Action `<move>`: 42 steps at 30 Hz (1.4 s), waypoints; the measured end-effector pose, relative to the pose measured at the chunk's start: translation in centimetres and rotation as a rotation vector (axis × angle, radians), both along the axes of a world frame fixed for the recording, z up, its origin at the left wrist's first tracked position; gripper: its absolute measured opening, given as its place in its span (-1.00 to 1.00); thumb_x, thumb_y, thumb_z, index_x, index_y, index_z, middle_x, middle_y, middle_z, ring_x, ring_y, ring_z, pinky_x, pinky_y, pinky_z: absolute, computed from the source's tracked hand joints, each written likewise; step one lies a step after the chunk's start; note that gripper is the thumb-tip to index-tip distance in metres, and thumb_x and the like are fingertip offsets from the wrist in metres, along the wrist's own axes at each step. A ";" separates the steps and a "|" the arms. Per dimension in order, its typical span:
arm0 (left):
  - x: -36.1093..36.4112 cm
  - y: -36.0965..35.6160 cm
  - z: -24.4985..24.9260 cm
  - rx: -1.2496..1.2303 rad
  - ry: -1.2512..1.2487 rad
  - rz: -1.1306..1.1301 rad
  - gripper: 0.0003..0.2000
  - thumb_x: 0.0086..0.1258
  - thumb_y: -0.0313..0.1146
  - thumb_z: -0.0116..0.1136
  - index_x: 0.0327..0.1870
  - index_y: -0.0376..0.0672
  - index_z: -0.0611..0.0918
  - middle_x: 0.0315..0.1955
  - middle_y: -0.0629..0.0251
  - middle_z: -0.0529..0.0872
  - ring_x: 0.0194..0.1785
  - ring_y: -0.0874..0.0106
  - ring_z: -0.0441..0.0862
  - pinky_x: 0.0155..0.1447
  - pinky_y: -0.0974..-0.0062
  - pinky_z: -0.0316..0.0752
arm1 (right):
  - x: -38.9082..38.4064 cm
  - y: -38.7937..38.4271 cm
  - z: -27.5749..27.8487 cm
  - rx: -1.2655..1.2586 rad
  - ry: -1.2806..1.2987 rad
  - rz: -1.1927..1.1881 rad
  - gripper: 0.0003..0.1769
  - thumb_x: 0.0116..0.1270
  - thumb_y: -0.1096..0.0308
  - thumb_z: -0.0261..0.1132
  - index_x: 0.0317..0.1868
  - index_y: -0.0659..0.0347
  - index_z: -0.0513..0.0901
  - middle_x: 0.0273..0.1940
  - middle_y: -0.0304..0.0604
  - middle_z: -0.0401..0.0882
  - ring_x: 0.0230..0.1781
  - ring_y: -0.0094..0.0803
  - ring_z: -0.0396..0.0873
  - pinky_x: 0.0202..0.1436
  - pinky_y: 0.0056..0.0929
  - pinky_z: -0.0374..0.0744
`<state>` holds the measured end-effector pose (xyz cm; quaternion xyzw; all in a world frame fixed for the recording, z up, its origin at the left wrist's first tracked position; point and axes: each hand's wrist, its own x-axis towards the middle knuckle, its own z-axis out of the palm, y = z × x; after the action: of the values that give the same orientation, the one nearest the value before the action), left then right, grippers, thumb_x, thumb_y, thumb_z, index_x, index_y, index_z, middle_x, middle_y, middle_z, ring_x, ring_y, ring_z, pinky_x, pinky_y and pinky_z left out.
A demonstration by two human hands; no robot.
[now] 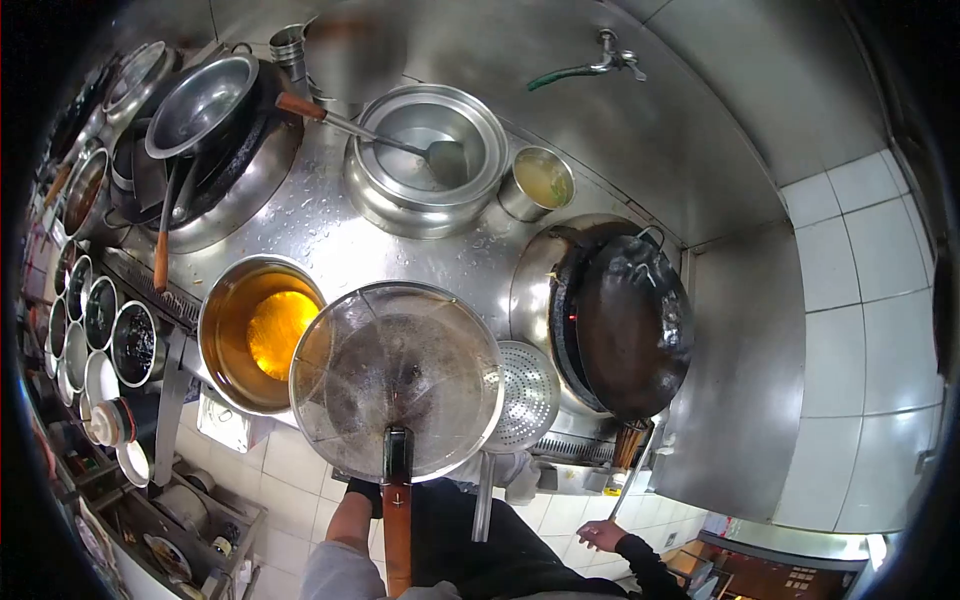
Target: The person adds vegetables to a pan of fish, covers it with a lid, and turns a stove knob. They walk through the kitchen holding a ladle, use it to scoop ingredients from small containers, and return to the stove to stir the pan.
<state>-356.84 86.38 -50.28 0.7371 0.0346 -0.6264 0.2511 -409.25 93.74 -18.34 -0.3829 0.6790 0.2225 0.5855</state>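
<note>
My right hand (pixel 600 535) is closed around the lower end of a thin metal rod (pixel 638 470) that slants up to the edge of a dark wok (pixel 635 330). My left hand does not show; only part of that arm appears at the bottom, beside the wooden handle of a large round mesh strainer (pixel 395 375). Under the strainer's right edge is a perforated skimmer (pixel 522 395). A pot of amber liquid (pixel 280 335) stands to the strainer's left.
Behind stand a wide metal pot (pixel 430 215) with a wooden-handled spatula and a small cup of liquid (pixel 540 183). At left are a metal bowl (pixel 203 105) over a burner and several round containers (pixel 133 343). A tap (pixel 605 65) juts from the back wall.
</note>
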 end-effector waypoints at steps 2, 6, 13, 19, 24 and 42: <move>0.2 0.2 0.1 0.005 0.010 0.034 -0.58 0.43 -0.06 0.06 0.14 -0.16 0.63 -0.11 0.15 0.75 -0.12 0.35 0.69 -0.11 0.33 0.59 | 0.6 -1.9 0.5 0.026 0.017 0.003 -0.65 0.45 0.09 0.16 0.01 0.17 0.65 -0.16 -0.20 0.75 -0.31 -0.47 0.70 -0.33 -0.44 0.65; 0.5 0.1 0.3 0.019 0.025 0.078 -0.57 0.42 -0.05 0.07 0.14 -0.16 0.63 -0.12 0.15 0.75 -0.13 0.34 0.69 -0.12 0.32 0.59 | 5.2 -9.3 5.8 0.036 -0.008 0.181 -0.70 0.46 0.16 0.15 -0.05 0.21 0.64 -0.20 -0.15 0.72 -0.26 -0.38 0.70 -0.15 -0.36 0.65; 0.7 -0.1 -0.1 0.025 0.039 0.126 -0.57 0.42 -0.04 0.07 0.13 -0.17 0.63 -0.13 0.15 0.74 -0.13 0.32 0.69 -0.14 0.30 0.58 | 21.5 -35.5 22.4 -1.189 0.111 0.426 -0.80 0.45 0.31 0.18 -0.25 0.31 0.55 -0.46 0.00 0.45 -0.45 -0.24 0.49 -0.35 -0.32 0.46; 0.9 -0.2 0.0 0.016 0.040 0.152 -0.56 0.42 -0.04 0.08 0.13 -0.18 0.63 -0.13 0.15 0.74 -0.14 0.31 0.69 -0.16 0.29 0.58 | 26.3 -63.7 26.3 -2.025 0.126 0.619 -0.66 0.46 0.17 0.13 -0.34 0.31 0.46 -0.43 0.10 0.52 -0.40 0.06 0.53 -0.26 -0.10 0.46; 0.8 -0.3 0.2 0.009 0.048 0.175 -0.55 0.41 -0.03 0.08 0.12 -0.18 0.63 -0.14 0.15 0.73 -0.14 0.30 0.68 -0.18 0.28 0.57 | 23.1 -73.9 23.1 -1.582 0.499 0.687 -0.46 0.40 -0.02 0.05 -0.31 0.42 0.55 -0.21 0.32 0.59 -0.10 0.23 0.56 -0.03 0.08 0.46; 2.0 -0.9 0.8 0.007 0.038 0.230 -0.54 0.40 0.00 0.10 0.11 -0.20 0.62 -0.17 0.15 0.72 -0.16 0.26 0.68 -0.23 0.23 0.56 | 26.6 -58.8 13.8 -1.051 -0.674 -0.259 -0.76 0.45 0.41 0.19 0.06 0.31 0.53 -0.05 -0.04 0.61 -0.14 -0.31 0.64 0.02 -0.36 0.67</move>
<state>-354.87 85.48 -49.46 0.7171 0.1260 -0.6072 0.3180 -382.61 34.94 -4.57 -0.5830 0.5169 -0.3456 0.5230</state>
